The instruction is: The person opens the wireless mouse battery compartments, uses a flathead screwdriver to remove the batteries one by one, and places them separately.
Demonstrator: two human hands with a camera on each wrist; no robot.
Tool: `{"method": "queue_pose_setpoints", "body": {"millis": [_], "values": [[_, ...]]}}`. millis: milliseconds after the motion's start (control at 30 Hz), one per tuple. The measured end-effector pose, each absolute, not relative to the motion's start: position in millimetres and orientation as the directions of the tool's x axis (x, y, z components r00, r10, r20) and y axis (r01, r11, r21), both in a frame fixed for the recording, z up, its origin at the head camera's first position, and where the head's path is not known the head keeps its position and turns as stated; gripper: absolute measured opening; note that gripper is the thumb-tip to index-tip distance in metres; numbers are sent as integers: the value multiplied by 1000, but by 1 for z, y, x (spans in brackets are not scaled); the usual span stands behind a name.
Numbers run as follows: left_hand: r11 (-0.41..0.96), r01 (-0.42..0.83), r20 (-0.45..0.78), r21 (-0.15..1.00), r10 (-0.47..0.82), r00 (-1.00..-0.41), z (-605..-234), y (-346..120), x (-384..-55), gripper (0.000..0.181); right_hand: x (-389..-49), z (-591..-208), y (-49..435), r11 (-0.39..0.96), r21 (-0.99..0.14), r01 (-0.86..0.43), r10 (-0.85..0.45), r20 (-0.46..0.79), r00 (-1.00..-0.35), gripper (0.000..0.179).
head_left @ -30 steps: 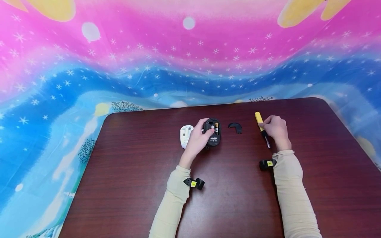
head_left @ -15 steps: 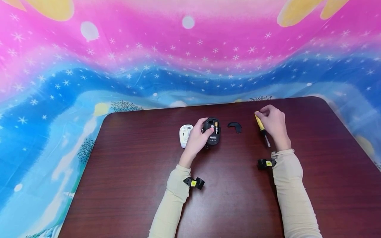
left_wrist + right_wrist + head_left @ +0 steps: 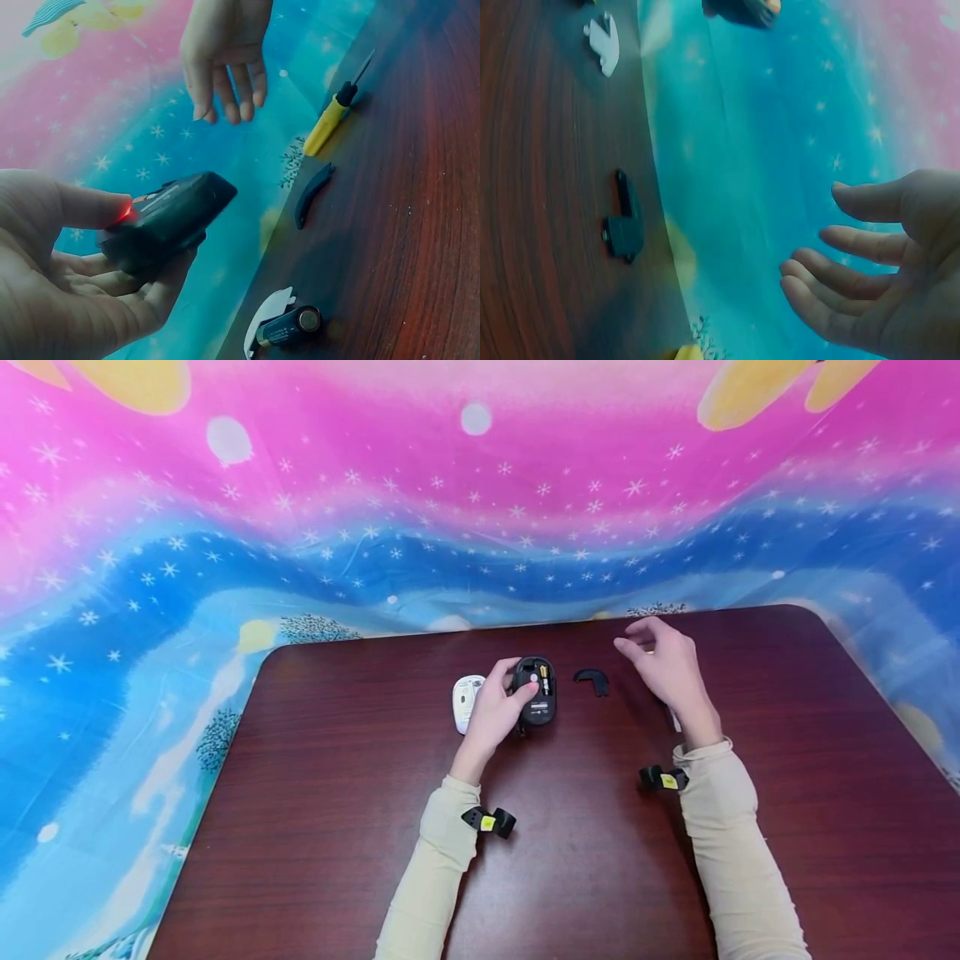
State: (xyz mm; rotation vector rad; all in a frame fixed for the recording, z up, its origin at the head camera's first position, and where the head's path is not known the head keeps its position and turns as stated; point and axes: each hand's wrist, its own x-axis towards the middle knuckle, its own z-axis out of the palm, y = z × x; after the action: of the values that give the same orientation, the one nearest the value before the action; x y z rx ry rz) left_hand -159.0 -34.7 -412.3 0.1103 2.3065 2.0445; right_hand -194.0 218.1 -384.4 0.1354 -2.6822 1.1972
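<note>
My left hand grips a black computer mouse with its underside up and its battery slot uncovered. A battery shows in the slot. In the left wrist view, the thumb lies by a red glow on the mouse. My right hand hangs with nothing in it, fingers loosely bent. Under it in the head view lies a yellow-handled screwdriver, mostly hidden there by the hand. A black hooked cover piece rests on the table between the two hands.
A white mouse lies upside down left of my left hand. The left wrist view shows a white cover piece with a loose battery against it. The dark wooden table ends at a patterned cloth backdrop.
My right hand has let go of the screwdriver and lifted away, moving a little left. The screwdriver stays on the table. My left hand keeps holding the mouse in place.
</note>
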Motion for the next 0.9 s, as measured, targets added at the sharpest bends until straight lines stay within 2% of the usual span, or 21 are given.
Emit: {"method": "queue_pose_setpoints", "body": {"millis": [433, 733, 900], "values": [[58, 1, -3, 998, 66, -998, -411, -36, -160, 40, -190, -383, 186, 620, -746, -245, -193, 157, -969, 38], [5, 7, 7, 1000, 40, -999, -408, -37, -160, 47, -185, -384, 163, 358, -908, -217, -282, 116, -952, 46], [-27, 28, 28, 999, 27, -999, -408, -39, -160, 47, -182, -383, 152, 302, -934, -192, -302, 97, -948, 46]]}}
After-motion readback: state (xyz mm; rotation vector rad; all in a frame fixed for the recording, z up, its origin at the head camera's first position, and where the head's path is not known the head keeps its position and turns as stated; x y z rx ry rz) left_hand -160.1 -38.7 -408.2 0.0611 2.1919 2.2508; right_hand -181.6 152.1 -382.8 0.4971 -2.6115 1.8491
